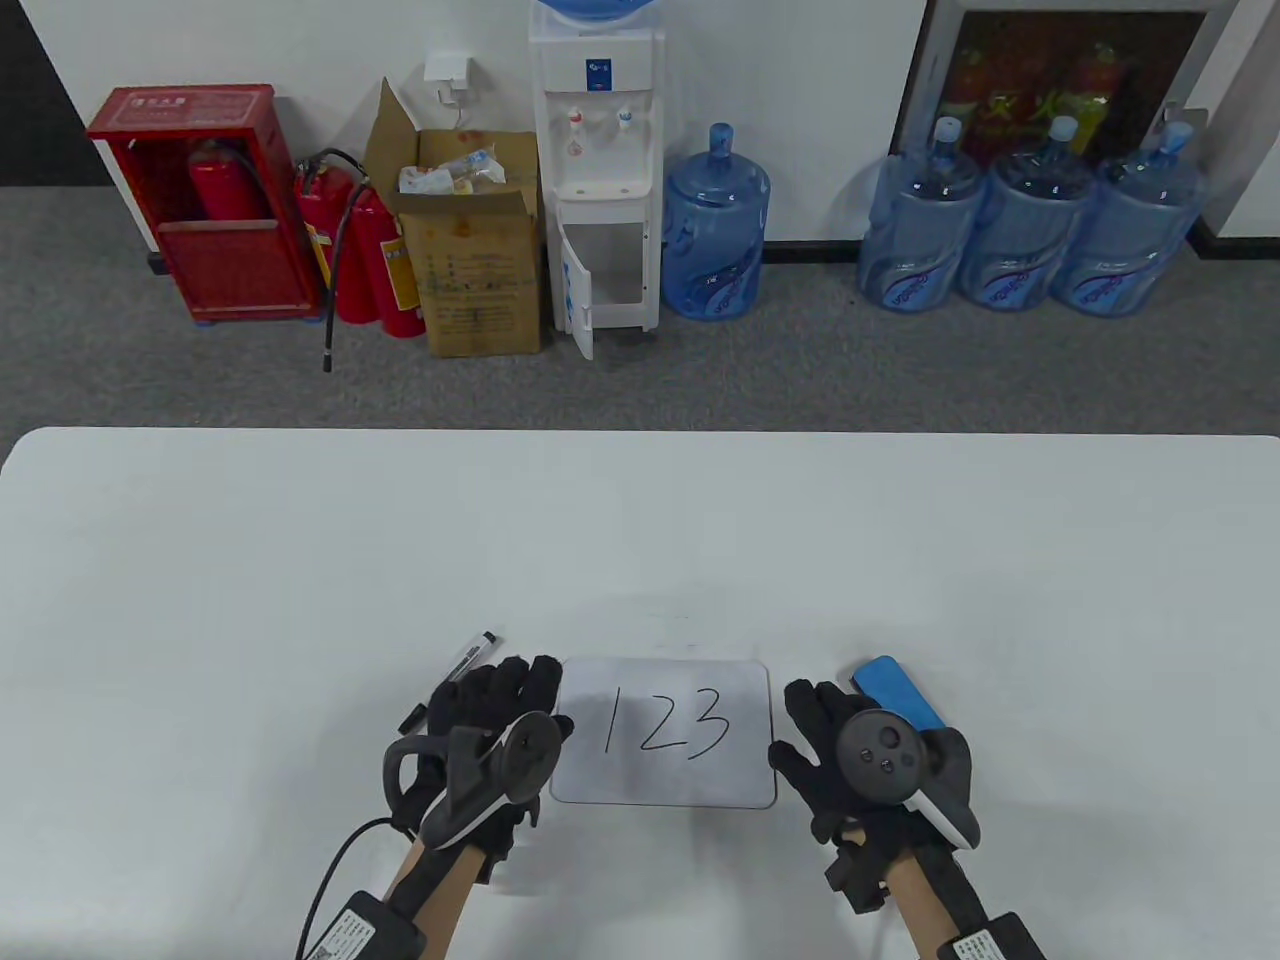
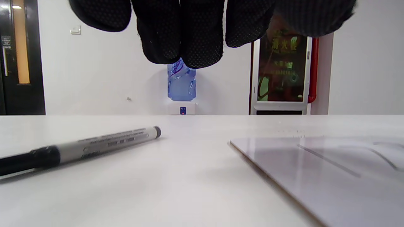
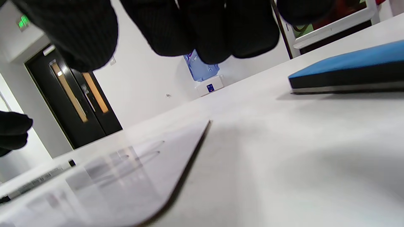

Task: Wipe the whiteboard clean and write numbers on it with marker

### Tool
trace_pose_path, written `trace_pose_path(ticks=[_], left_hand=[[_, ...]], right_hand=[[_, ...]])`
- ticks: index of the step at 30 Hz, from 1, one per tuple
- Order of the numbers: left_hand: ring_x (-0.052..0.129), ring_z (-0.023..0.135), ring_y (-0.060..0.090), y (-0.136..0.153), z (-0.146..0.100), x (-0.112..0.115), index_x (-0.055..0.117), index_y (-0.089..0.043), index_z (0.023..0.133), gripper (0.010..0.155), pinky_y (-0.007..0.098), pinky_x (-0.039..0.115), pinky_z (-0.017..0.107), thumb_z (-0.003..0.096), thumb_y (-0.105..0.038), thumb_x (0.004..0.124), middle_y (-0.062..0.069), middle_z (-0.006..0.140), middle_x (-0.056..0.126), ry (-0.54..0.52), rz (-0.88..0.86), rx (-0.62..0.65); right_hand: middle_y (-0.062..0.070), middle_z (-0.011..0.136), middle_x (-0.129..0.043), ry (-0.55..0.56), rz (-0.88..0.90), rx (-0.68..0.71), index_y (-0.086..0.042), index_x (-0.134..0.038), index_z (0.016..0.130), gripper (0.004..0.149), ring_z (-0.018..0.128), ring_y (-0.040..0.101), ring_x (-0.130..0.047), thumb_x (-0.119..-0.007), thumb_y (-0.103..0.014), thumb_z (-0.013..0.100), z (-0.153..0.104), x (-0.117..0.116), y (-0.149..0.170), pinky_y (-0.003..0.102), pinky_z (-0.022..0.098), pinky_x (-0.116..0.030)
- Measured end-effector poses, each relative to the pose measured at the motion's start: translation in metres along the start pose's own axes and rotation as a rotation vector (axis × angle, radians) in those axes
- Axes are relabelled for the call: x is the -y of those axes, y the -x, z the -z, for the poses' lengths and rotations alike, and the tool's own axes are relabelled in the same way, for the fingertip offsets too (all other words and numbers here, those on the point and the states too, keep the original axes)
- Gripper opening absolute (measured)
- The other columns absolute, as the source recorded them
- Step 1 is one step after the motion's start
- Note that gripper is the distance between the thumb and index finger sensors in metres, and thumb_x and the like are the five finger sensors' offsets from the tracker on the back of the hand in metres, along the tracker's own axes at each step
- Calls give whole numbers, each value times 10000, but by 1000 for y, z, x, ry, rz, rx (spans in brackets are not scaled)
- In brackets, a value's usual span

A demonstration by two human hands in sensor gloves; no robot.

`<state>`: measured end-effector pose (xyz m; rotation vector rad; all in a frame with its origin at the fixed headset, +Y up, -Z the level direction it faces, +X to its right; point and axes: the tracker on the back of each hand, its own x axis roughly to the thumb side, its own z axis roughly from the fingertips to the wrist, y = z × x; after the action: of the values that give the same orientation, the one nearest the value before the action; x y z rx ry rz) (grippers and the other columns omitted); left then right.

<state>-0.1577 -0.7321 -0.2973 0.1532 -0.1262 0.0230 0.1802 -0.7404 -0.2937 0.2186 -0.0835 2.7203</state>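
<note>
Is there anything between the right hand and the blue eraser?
Nothing visible. The eraser lies on bare table just beyond the right hand, which holds nothing; the whiteboard is off to its left.

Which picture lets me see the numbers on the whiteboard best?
The table view. It looks straight down on the whiteboard, so "123" reads clearly. The left wrist view sees the board from low at its edge, with only faint strokes. The right wrist view shows it tilted and blurred, the marks unreadable.
</note>
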Motion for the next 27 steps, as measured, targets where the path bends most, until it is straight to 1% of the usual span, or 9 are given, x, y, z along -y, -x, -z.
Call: trace_pose_path(ticks=[2,5,14,19,27], left_hand=[[803,968,343,3,-3,5,629,-370,1067,644,628,596,733,457,-568,672,26,1111,779,21,24,9],[799,976,344,5,-5,9,629,-375,1067,642,635,587,737,456,-568,674,25,1117,774,42,51,15],[791,983,346,13,-4,11,633,-374,1065,639,640,579,741,457,-565,675,25,1121,769,51,47,-1],[788,989,345,15,-3,14,632,-380,1065,636,643,576,742,458,-564,677,24,1126,764,77,45,-9],[788,989,347,15,-4,13,631,-378,1066,638,643,576,743,457,-564,676,25,1127,763,80,46,-10]], right_hand=[[139,1031,-620,-1,-35,-10,-179,-677,1021,707,928,395,-666,-784,-537,420,0,-2,1,638,688,-450],[137,1032,-623,13,-72,-26,-180,-683,1018,705,932,393,-667,-780,-540,419,0,-1,6,640,695,-442],[133,1040,-611,1,-53,-49,-182,-683,1018,704,951,398,-645,-776,-542,420,2,-3,16,650,692,-434],[133,1041,-611,-5,-46,-49,-181,-684,1018,702,952,401,-645,-775,-541,421,1,-3,16,652,691,-435],[133,1040,-614,-12,-46,-47,-180,-686,1016,703,949,402,-648,-773,-543,421,2,-6,18,653,687,-441]])
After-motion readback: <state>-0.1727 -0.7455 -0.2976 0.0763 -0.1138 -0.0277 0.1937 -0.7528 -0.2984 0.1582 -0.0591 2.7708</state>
